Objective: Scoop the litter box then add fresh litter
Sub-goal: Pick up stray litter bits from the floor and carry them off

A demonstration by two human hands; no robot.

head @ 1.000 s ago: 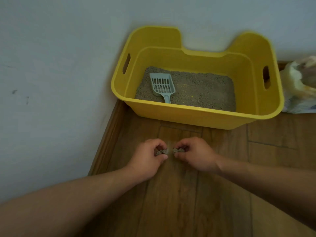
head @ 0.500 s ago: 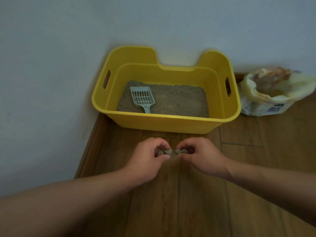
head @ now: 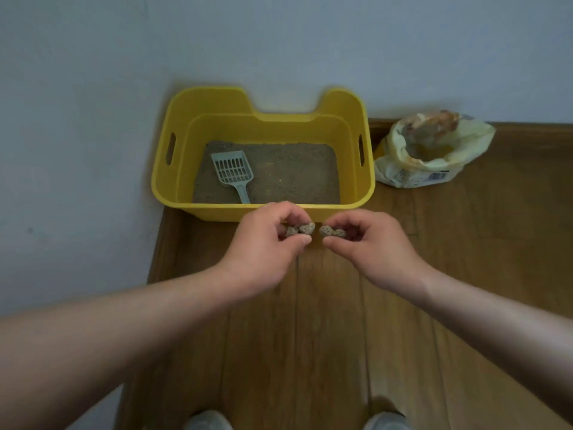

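A yellow litter box (head: 353, 209) stands on the wood floor in the corner, with grey-brown litter (head: 294, 175) covering its bottom. A pale blue slotted scoop (head: 233, 173) lies on the litter at the left, handle toward me. My left hand (head: 263, 246) pinches small grey litter clumps (head: 302, 228) just in front of the box's near wall. My right hand (head: 369, 243) pinches more grey clumps (head: 331, 232) beside it. The two hands almost touch above the floor.
An opened pale yellow litter bag (head: 431, 153) sits on the floor to the right of the box, against the wall. White walls (head: 77, 150) close off the left and back. My two shoes (head: 207, 422) show at the bottom edge. Wood floor (head: 310, 336) stretches toward me.
The view has pulled back and up, so the box looks smaller and the litter bag and my shoes show fully. Both hands keep their hold on the clumps and sit closer to the box's front wall.
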